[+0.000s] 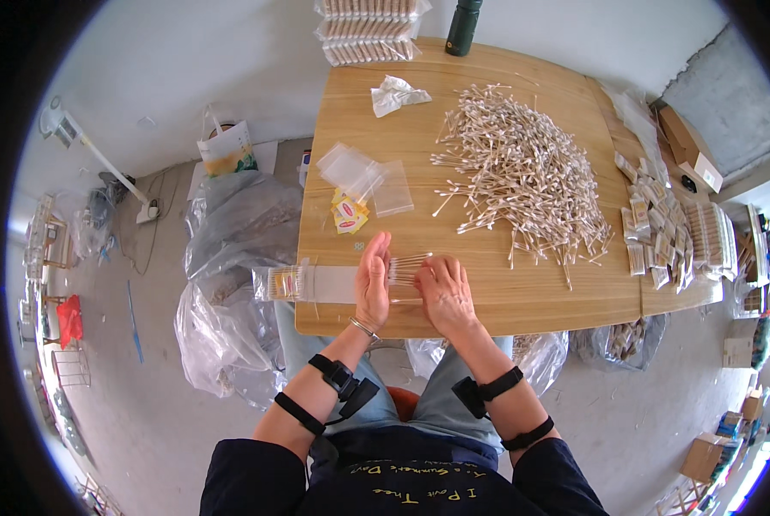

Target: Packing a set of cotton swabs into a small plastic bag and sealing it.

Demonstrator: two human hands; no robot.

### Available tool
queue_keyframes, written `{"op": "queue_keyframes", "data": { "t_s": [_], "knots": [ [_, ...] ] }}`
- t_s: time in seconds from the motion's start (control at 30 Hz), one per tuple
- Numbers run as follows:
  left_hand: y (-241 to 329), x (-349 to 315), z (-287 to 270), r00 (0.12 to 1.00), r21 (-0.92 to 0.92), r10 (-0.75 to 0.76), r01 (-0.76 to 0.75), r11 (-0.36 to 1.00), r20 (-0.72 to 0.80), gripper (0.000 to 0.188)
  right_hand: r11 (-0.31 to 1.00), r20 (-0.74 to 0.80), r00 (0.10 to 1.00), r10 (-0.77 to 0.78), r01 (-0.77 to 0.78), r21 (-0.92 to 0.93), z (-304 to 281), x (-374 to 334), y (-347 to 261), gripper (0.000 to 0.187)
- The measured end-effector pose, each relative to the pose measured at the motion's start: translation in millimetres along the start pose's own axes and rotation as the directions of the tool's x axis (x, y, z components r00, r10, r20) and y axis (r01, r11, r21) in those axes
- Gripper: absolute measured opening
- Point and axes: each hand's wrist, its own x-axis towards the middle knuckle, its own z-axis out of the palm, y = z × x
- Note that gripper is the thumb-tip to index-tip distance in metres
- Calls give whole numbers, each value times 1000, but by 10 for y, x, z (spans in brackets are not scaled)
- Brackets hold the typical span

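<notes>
Near the table's front edge, a small bunch of cotton swabs (404,271) lies between my hands, their tips pointing left and right. My left hand (374,282) stands on edge beside the bunch's left ends, its fingers stretched out and holding nothing. On the other side, the curled fingers of my right hand (445,291) close on the right ends of the swabs. A clear bag packed with swabs (283,283) lies left of my left hand, with a pale flat strip (333,284) between them. A big heap of loose cotton swabs (527,168) spreads over the table beyond my right hand.
Clear zip bags (355,172) and yellow printed cards (349,212) lie past my left hand. Crumpled tissue (397,95), stacked swab packs (370,33) and a dark green bottle (462,27) are farther back. Filled small packs (658,219) pile up at the right; plastic sacks (230,327) stand left of the table.
</notes>
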Motion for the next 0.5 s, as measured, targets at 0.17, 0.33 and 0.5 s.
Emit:
{"op": "queue_keyframes", "data": {
  "t_s": [0.17, 0.33, 0.5],
  "knots": [
    [3, -1, 0, 1000, -53, 13, -13, 999, -3, 67, 999, 5, 1000, -4, 4, 34, -133, -96, -75, 10],
    [2, 10, 12, 1000, -58, 4, -4, 998, -9, 67, 989, -83, 990, 111, -102, 110, -55, -17, -65, 13],
    [25, -7, 14, 1000, -60, -7, 7, 998, -13, 66, 999, 17, 999, 36, -36, -4, 4, 167, -14, 13]
  ]
}}
